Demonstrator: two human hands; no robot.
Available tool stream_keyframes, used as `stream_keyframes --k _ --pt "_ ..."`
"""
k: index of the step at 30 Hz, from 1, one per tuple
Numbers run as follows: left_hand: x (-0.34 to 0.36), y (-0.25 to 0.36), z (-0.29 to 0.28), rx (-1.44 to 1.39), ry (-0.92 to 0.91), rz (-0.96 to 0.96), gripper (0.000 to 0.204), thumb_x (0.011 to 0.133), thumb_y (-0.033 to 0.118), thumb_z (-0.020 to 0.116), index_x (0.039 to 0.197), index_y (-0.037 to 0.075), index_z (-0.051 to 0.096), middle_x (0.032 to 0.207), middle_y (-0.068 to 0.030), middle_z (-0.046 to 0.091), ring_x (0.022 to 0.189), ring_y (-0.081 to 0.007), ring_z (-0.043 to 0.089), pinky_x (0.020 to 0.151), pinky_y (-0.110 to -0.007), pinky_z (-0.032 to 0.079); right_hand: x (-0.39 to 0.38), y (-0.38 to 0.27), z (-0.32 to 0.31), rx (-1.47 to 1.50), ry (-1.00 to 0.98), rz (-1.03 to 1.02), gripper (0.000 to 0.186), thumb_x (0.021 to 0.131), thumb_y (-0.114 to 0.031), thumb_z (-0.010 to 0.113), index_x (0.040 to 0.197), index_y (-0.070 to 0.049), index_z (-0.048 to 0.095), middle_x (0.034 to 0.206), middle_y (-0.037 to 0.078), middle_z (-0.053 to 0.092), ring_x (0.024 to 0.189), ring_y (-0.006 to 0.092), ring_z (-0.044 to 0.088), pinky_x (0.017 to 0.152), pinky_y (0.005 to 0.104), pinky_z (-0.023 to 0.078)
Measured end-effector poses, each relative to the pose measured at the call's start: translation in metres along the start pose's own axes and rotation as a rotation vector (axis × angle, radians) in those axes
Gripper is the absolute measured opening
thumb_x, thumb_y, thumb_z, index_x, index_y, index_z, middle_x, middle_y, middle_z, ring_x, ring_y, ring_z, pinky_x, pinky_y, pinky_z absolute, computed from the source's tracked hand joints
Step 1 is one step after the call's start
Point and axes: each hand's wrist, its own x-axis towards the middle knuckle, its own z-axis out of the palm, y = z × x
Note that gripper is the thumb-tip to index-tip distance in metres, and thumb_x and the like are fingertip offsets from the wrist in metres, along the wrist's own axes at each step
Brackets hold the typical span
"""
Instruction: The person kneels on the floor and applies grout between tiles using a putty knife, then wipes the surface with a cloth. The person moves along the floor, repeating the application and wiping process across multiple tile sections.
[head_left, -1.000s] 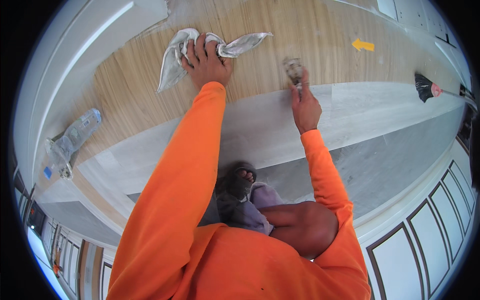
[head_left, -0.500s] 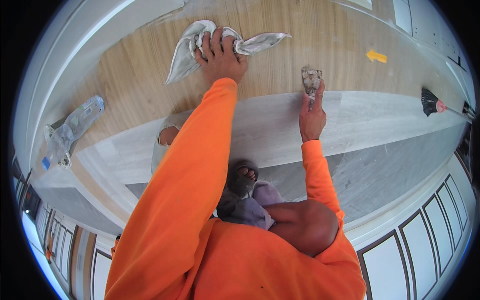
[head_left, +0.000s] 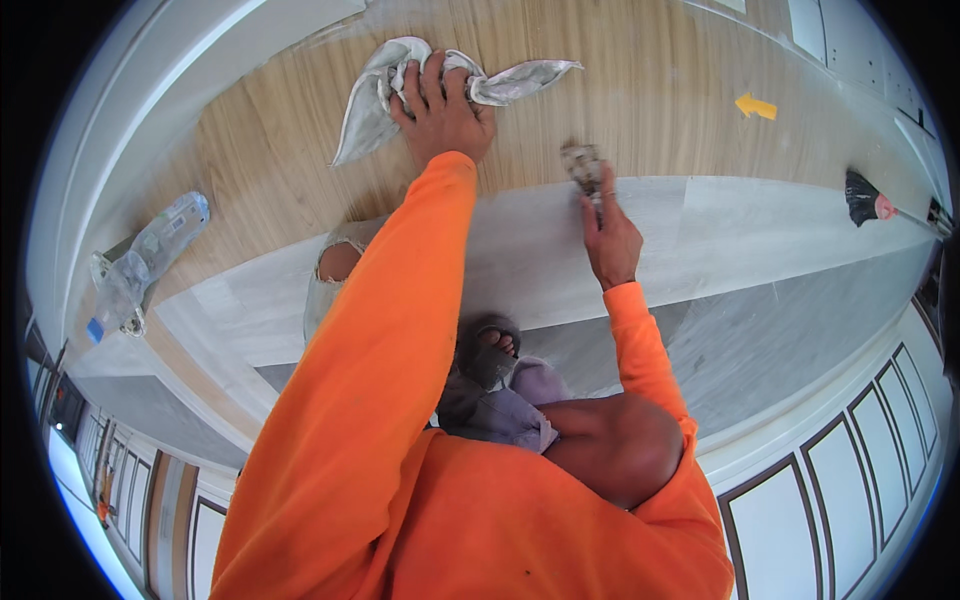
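My left hand [head_left: 444,112] presses down on a crumpled, stained white rag [head_left: 368,112] lying on the wood-look plank floor [head_left: 290,130]. Its fingers curl over the bunched cloth, and one loose end of the rag trails to the right. A short, wide-bladed putty knife [head_left: 583,172], its blade crusted with dried material, is gripped in my right hand [head_left: 613,240]. Motion blurs the blade, which is over the wood-look planks close to the edge of the pale grey ones; whether it touches the floor I cannot tell.
To the left lies a clear plastic bottle [head_left: 165,235] beside a clear bag-like piece. A yellow arrow marker [head_left: 756,107] is on the planks at the right. Farther right rests a black-bristled broom [head_left: 862,198]. White panels with dark trim [head_left: 770,520] line the lower right.
My right hand has swung the putty knife to the left, its blade now tilted leftward. The left hand and the rag have barely moved.
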Motion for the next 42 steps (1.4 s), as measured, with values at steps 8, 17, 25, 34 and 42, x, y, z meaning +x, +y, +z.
stream_keyframes --k 8,17,25,34,42 --pt "-0.004 -0.006 -0.001 0.030 -0.021 0.013 0.045 0.082 0.032 0.067 0.124 0.019 0.058 0.158 -0.0014 0.044 0.153 -0.0360 0.029 0.118 -0.068 0.019 0.000 -0.004 -0.004 -0.003 -0.044 0.020 0.068 0.105 -0.033 0.060 0.166 -0.028 0.030 0.101 0.013 0.077 0.073 0.0374 0.071 0.065 0.0497 0.056" --pt "-0.001 -0.002 0.000 0.004 -0.009 0.003 0.044 0.082 0.032 0.066 0.124 0.020 0.059 0.159 -0.0011 0.043 0.153 -0.0359 0.028 0.118 -0.068 0.019 0.002 -0.020 0.001 0.013 -0.091 -0.004 0.065 0.104 -0.032 0.062 0.164 -0.027 0.036 0.092 0.014 0.075 0.071 0.0370 0.069 0.065 0.0478 0.055" --pt "-0.003 -0.004 0.000 0.013 -0.034 0.001 0.046 0.083 0.034 0.066 0.125 0.019 0.059 0.160 0.0000 0.042 0.153 -0.0363 0.028 0.120 -0.069 0.017 0.001 -0.030 0.008 0.071 0.032 0.009 0.064 0.104 -0.032 0.062 0.163 -0.029 0.038 0.087 0.010 0.074 0.067 0.0344 0.068 0.064 0.0486 0.054" --pt "-0.001 -0.004 0.001 0.005 -0.001 0.011 0.044 0.083 0.033 0.066 0.125 0.018 0.059 0.160 -0.0014 0.042 0.152 -0.0376 0.029 0.119 -0.069 0.019 0.001 -0.026 0.003 -0.078 -0.172 -0.153 0.068 0.103 -0.032 0.063 0.165 -0.032 0.034 0.088 0.009 0.074 0.068 0.0332 0.070 0.063 0.0466 0.055" --pt "-0.003 -0.005 -0.003 0.035 -0.042 0.002 0.043 0.084 0.033 0.065 0.124 0.019 0.058 0.159 -0.0021 0.042 0.153 -0.0372 0.028 0.119 -0.069 0.019 0.011 -0.033 0.005 0.019 -0.029 -0.035 0.066 0.103 -0.031 0.063 0.163 -0.031 0.037 0.089 0.007 0.074 0.069 0.0334 0.069 0.064 0.0470 0.056"
